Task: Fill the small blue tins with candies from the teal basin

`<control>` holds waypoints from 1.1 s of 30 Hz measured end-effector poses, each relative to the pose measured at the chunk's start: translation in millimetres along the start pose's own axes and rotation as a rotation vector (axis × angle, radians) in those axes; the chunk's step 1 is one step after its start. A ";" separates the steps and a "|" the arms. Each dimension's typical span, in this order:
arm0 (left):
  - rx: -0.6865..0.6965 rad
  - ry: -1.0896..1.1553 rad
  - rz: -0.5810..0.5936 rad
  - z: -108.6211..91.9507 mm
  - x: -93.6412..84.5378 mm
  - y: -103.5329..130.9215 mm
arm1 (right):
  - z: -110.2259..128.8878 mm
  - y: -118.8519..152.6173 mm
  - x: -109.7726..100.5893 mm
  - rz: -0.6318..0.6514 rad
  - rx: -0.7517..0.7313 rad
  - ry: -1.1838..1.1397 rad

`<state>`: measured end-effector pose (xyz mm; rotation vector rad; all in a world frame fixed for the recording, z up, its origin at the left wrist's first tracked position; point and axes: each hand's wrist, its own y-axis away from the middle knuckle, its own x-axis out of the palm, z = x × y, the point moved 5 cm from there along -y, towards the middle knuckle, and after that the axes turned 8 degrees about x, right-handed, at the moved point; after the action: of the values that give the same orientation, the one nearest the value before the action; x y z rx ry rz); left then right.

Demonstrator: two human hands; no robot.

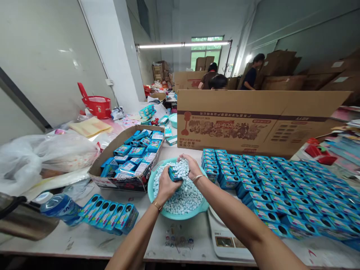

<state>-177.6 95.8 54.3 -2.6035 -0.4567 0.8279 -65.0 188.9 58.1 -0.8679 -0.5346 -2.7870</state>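
Over a turquoise plastic bowl (pixel 180 216) heaped with small pale blue-white candies (pixel 184 202), my two hands are close together. My left hand (pixel 166 184) is closed round a small blue cardboard box (pixel 174 174), tilted toward my right hand. Cupped beside it, my right hand (pixel 190 167) holds a scoop of the candies against the box's opening. Part of the box is hidden by my fingers and the candies. To the left of the bowl, an open carton (pixel 97 180) holds many more blue boxes (pixel 137 152).
Rows of blue boxes (pixel 270 187) with round holes fill the right side. A white scale (pixel 221 247) stands by my right forearm. At left are a short box row (pixel 108 213), a bottle (pixel 60 206) and a metal jug (pixel 26 221). A large carton (pixel 225 127) stands behind; people work beyond.
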 end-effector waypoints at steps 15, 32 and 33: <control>-0.047 -0.134 0.152 -15.5 -9.9 -14.0 | -6.6 5.3 1.2 -0.031 0.007 0.169; -0.081 -0.116 0.186 -17.9 -10.6 -17.0 | 4.6 19.2 9.7 0.106 -0.121 0.333; -0.076 -0.109 0.193 -18.6 -9.9 -16.6 | 4.4 20.3 9.9 0.102 -0.136 0.350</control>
<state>-177.3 101.8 80.4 -2.7136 -0.2738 1.0392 -65.3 171.3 73.0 -0.3981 -0.2388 -2.8147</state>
